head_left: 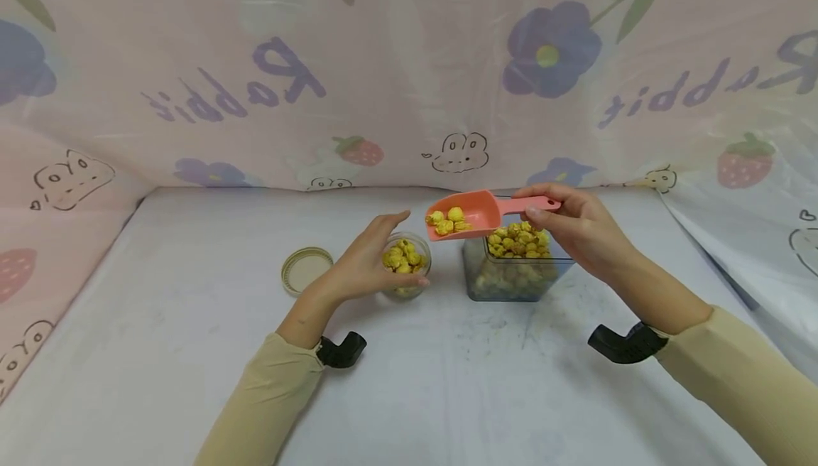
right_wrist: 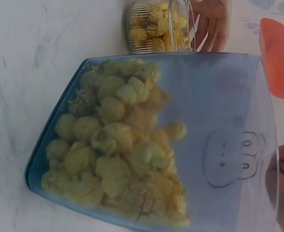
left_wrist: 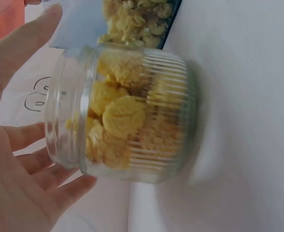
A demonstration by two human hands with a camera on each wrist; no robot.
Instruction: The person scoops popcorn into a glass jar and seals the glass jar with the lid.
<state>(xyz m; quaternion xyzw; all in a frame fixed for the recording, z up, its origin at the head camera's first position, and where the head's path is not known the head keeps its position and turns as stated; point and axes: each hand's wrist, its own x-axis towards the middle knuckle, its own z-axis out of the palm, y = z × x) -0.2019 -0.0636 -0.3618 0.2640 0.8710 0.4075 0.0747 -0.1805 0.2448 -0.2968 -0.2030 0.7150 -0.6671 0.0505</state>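
Note:
A pinkish-orange scoop [head_left: 479, 214] with several pieces of yellow popcorn [head_left: 445, 226] in its bowl is held by the handle in my right hand [head_left: 578, 228]. It hangs above and left of a see-through bluish container [head_left: 505, 288], which is partly filled with popcorn. Left of that stands a ribbed glass jar [left_wrist: 137, 116], uncovered and upright, with popcorn inside. My left hand [head_left: 367, 263] is spread around the jar's near side, thumb well apart from the glass. Its fingers [left_wrist: 74, 191] extend behind the rim; whether they touch it I cannot tell.
A round gold-rimmed lid [head_left: 307, 271] lies on the white table [head_left: 409, 395] left of the jar. Behind the table hangs a printed curtain [head_left: 409, 82] with flowers and rabbits. Black curved pieces [head_left: 341, 349] stick out at both wrists.

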